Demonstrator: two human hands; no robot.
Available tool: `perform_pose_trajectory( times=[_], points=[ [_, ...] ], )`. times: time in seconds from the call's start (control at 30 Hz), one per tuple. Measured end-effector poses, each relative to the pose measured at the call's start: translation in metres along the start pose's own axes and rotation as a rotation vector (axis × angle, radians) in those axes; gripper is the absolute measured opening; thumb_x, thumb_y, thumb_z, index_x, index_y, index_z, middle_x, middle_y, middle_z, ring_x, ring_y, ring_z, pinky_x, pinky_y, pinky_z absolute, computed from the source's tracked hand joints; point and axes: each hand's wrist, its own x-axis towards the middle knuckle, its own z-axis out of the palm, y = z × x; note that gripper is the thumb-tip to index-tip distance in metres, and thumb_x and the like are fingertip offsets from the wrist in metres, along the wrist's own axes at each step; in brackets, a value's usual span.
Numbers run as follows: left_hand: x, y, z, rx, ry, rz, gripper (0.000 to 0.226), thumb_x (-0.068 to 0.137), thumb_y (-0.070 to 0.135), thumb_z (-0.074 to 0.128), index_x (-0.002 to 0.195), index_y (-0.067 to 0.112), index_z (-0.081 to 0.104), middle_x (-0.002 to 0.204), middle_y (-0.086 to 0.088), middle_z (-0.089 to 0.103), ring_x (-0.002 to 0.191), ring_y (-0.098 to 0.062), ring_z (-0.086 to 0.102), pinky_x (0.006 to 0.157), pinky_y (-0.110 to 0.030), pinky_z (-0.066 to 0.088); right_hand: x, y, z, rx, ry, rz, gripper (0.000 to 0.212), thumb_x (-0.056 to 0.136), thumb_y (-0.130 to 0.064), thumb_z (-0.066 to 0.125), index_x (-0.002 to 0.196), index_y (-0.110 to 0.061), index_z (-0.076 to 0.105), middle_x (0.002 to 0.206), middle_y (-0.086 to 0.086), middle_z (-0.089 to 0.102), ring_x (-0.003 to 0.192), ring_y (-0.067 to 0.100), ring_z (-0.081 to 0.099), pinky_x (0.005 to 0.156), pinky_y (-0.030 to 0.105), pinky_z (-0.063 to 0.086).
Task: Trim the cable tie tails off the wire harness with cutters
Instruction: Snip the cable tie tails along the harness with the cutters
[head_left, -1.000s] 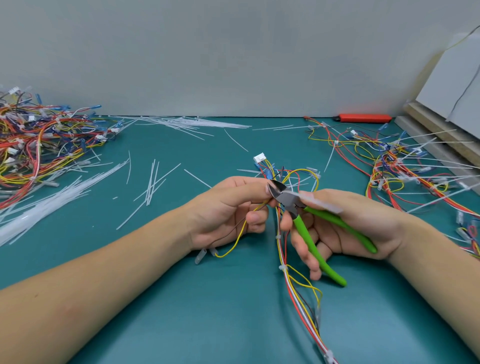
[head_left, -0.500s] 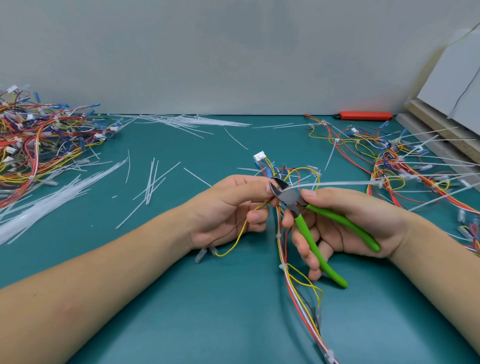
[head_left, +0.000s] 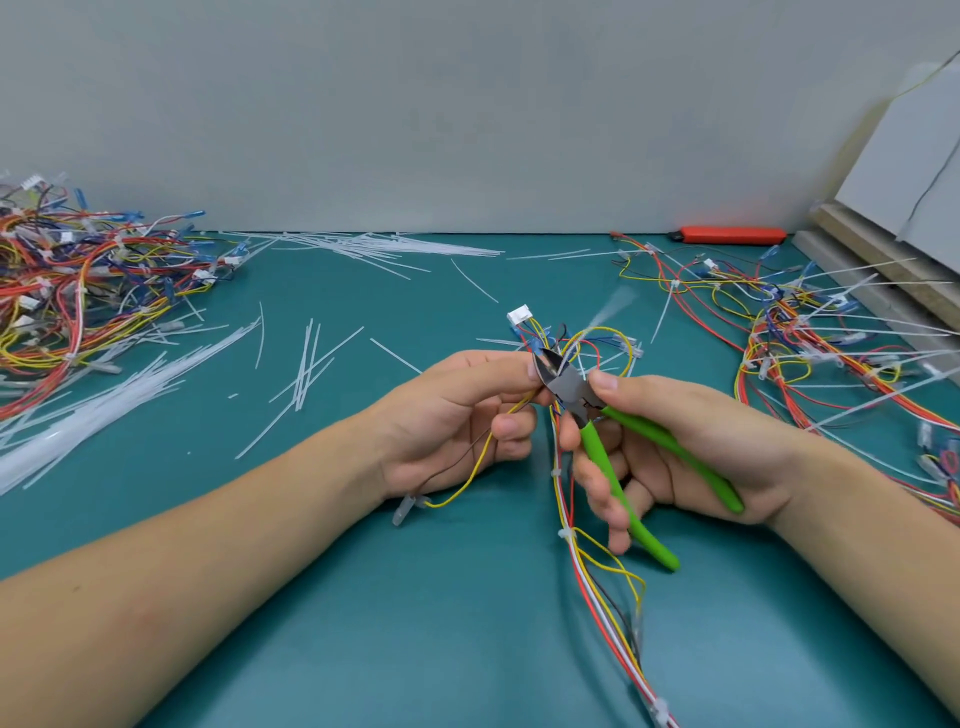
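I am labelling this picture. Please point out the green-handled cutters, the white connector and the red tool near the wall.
green-handled cutters (head_left: 602, 452): head view, on the nearer green handle.
white connector (head_left: 519, 315): head view, on its top face.
red tool (head_left: 732, 235): head view, middle of its body.

No lettering, label, brand or number can be read anywhere on the teal bench: the steel head of the green-handled cutters (head_left: 571, 387) gripped in the right hand (head_left: 691, 447) bears only a small dark mark, too blurred to make out.
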Motion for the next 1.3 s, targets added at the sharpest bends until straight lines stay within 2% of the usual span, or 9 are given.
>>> perform_pose_trajectory(
  times=[0.17,0.53,0.63,0.7,0.87,1.13,1.3],
  points=[
    [0.0,-0.001,-0.002,-0.001,-0.015,0.005,0.015,0.094,0.022,0.059,0.085,0.018,0.07,0.078,0.006,0.059,0.05,-0.002,0.044,0.054,-0.02,0.04,-0.002,-0.001,-0.007,0.044,-0.055,0.024,0.05,0.089,-0.057,0.07,0.109,-0.011,0.072,0.09,0.019,0.071,0.075,0.033,0.072,0.074,0.05,0.062],
    [0.001,-0.001,-0.002,-0.012,-0.02,-0.002,0.016,0.096,0.021,0.058,0.084,0.018,0.069,0.079,0.006,0.06,0.051,-0.002,0.045,0.055,-0.02,0.038,0.0,0.002,-0.008,0.043,-0.068,0.03,0.045,0.096,-0.054,0.061,0.104,-0.01,0.068,0.084,0.015,0.064,0.07,0.03,0.066,0.076,0.051,0.061],
    [0.001,-0.001,-0.002,-0.007,-0.008,-0.003,0.024,0.099,0.017,0.053,0.082,0.02,0.07,0.076,0.008,0.059,0.05,-0.002,0.043,0.055,-0.02,0.039,0.001,0.001,-0.005,0.039,-0.054,0.022,0.044,0.095,-0.056,0.063,0.1,-0.012,0.065,0.078,0.012,0.058,0.062,0.026,0.059,0.067,0.045,0.059],
    [0.001,0.0,-0.002,-0.005,-0.007,-0.001,0.019,0.097,0.019,0.057,0.083,0.019,0.07,0.077,0.008,0.058,0.05,-0.002,0.042,0.055,-0.02,0.039,0.0,0.0,-0.003,0.027,-0.043,0.015,0.042,0.095,-0.057,0.062,0.096,-0.015,0.065,0.073,0.008,0.055,0.055,0.021,0.054,0.058,0.037,0.057],
    [0.001,0.0,-0.002,-0.034,0.015,-0.007,0.012,0.095,0.02,0.06,0.086,0.017,0.068,0.08,0.004,0.056,0.049,-0.003,0.043,0.053,-0.02,0.041,-0.001,-0.002,0.001,0.001,-0.007,0.017,0.043,0.102,-0.055,0.045,0.09,-0.018,0.064,0.067,0.005,0.052,0.049,0.018,0.05,0.052,0.033,0.055],
    [0.0,0.001,-0.001,-0.043,-0.003,-0.013,0.011,0.087,0.024,0.062,0.083,0.02,0.071,0.08,0.006,0.057,0.051,-0.004,0.043,0.055,-0.021,0.039,0.002,0.0,0.001,0.062,-0.025,0.052,0.044,0.097,-0.057,0.049,0.088,-0.017,0.064,0.068,0.006,0.052,0.051,0.02,0.052,0.057,0.036,0.057],
    [0.0,0.0,-0.002,-0.004,-0.038,-0.006,0.016,0.091,0.022,0.057,0.085,0.022,0.072,0.079,0.009,0.059,0.053,-0.002,0.042,0.057,-0.02,0.038,0.002,-0.001,-0.003,0.073,-0.058,0.07,0.045,0.098,-0.055,0.047,0.093,-0.014,0.066,0.074,0.011,0.06,0.061,0.026,0.061,0.068,0.043,0.06]
  ],
)
